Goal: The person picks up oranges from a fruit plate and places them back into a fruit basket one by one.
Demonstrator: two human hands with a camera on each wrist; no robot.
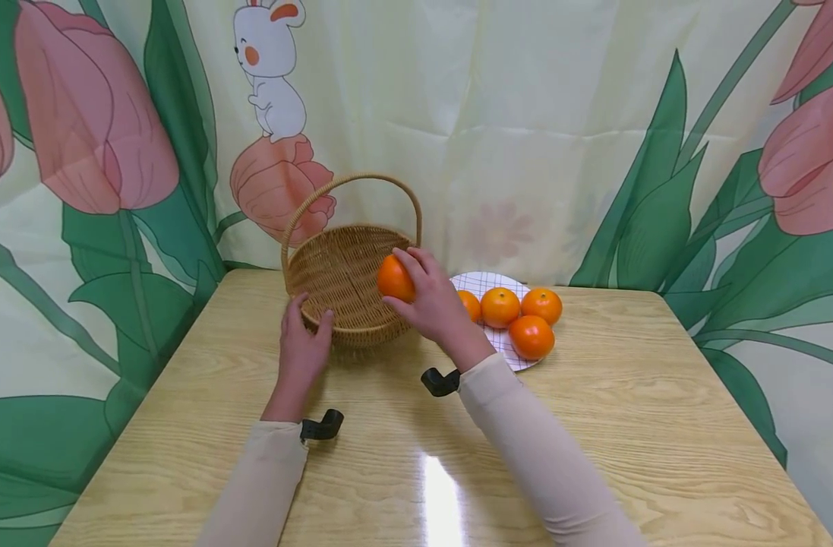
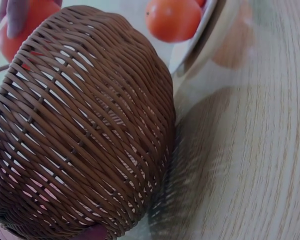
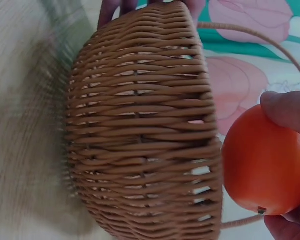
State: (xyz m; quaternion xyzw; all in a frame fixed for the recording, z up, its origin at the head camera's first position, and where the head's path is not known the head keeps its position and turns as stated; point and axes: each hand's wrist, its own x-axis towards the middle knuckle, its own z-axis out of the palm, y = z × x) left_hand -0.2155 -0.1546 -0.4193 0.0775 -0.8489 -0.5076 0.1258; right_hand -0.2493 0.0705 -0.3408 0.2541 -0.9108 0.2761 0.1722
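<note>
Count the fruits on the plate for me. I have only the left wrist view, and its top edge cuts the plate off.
Observer: In the head view, four fruits show at the plate; I can't tell whether the right hand hides more.

Operator: Now report how the basket's handle stands. My picture leaves out nearly all of it.

Observer: The handle stands up, arching over the basket from one side of the rim to the other.
</note>
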